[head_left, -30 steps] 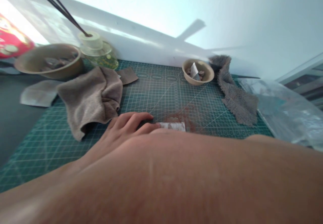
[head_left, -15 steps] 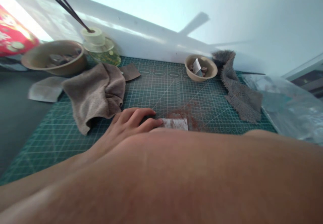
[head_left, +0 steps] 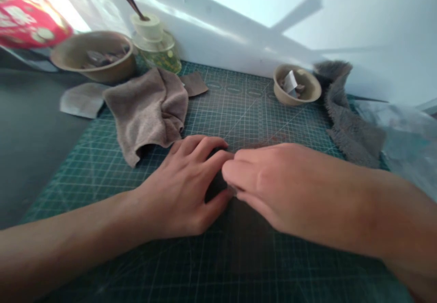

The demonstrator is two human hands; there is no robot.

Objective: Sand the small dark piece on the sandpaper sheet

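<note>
Both my hands rest on a green cutting mat (head_left: 239, 107). My left hand (head_left: 187, 184) lies palm down, fingers together, its thumb and fingertips pressing on a dark sheet (head_left: 246, 230) that lies on the mat. My right hand (head_left: 273, 180) comes in from the right with its fingers bunched. Its fingertips meet the left fingertips over the sheet's far edge. What lies under the right fingers is hidden.
A crumpled beige cloth (head_left: 150, 107) lies just beyond my left hand. Behind it are a large bowl (head_left: 78, 64), a reed jar (head_left: 155, 43) and a red package (head_left: 30, 16). A small bowl (head_left: 309, 98), a grey fuzzy cloth (head_left: 351, 130) and a plastic bag (head_left: 409, 134) sit at the right.
The view has tilted down and my right forearm no longer fills it. The right hand now covers the spot where a small white, rust-stained piece lay by my left fingertips.
</note>
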